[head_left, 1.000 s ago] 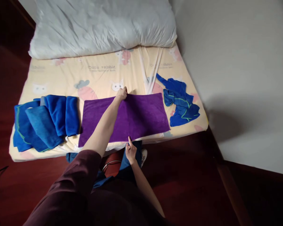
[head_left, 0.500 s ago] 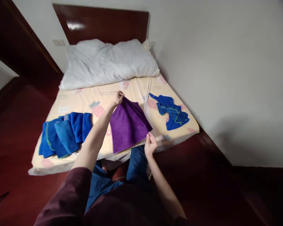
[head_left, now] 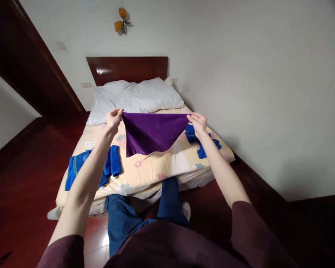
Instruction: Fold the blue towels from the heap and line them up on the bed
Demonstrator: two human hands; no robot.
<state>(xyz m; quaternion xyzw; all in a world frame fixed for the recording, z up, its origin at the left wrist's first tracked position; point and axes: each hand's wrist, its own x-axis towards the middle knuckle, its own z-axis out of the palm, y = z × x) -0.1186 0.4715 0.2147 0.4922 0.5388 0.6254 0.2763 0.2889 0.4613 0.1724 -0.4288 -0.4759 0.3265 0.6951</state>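
Note:
A purple cloth (head_left: pixel 153 132) hangs stretched above the bed, its top edge pulled straight. My left hand (head_left: pixel 115 120) pinches its upper left corner, and my right hand (head_left: pixel 197 122) pinches the upper right one. Several folded blue cloths (head_left: pixel 115 160) lie at the bed's left front, partly hidden behind my left forearm. On the right side of the bed is a crumpled blue garment (head_left: pixel 190 134) with green seams, partly covered by my right hand and forearm.
The bed (head_left: pixel 147 169) has a pale yellow patterned sheet. White pillows (head_left: pixel 159 95) lie against the dark wooden headboard (head_left: pixel 134 69). A wall (head_left: pixel 257 93) runs along the right, and an orange wall lamp (head_left: pixel 122 22) hangs above.
The purple cloth has been lifted off the bed and spread between both hands. My right hand has risen and moved right; my left hand has moved left. The view has tilted up.

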